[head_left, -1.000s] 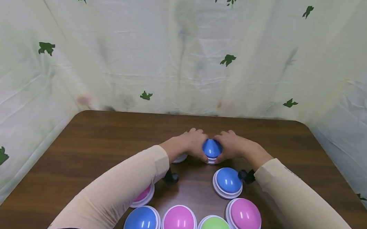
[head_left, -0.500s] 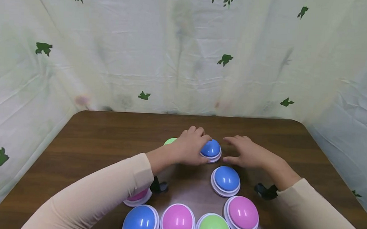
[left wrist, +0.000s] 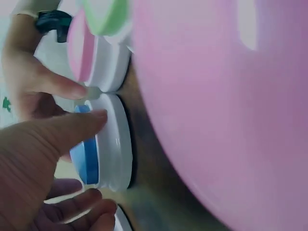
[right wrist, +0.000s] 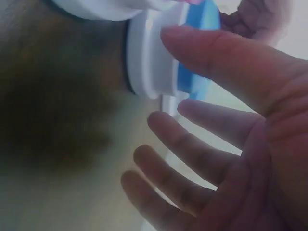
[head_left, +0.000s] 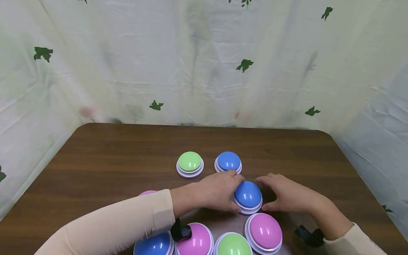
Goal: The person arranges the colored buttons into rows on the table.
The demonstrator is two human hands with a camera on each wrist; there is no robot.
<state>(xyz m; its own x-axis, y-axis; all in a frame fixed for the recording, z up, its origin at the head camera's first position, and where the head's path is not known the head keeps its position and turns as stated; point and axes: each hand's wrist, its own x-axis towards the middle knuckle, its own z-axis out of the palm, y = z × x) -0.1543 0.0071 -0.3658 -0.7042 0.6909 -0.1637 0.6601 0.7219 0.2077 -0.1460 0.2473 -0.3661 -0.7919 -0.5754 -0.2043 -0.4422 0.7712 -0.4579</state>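
A blue dome push button on a white round base (head_left: 247, 194) sits on the table between my two hands. From its left side, my left hand (head_left: 218, 190) reaches around it, thumb right at the base. In the left wrist view that thumb overlaps the white base (left wrist: 115, 144), with the fingers loosely bent. My right hand (head_left: 290, 191) is at the button's right, fingers spread and thumb apart from them. The right wrist view has the right thumb across the base (right wrist: 154, 67) and the other fingers relaxed, holding nothing.
Behind stand another blue button (head_left: 228, 160) and a green button (head_left: 190, 161). In front are a pink button (head_left: 265, 231), a green one (head_left: 234, 251), another pink one (head_left: 197, 248) and a blue one (head_left: 152, 248). The left arm mostly covers a further pink button (head_left: 148, 192).
Both hands have left the rear blue button and come nearer, to either side of the blue button in front of it. The rear blue and green buttons are now uncovered.
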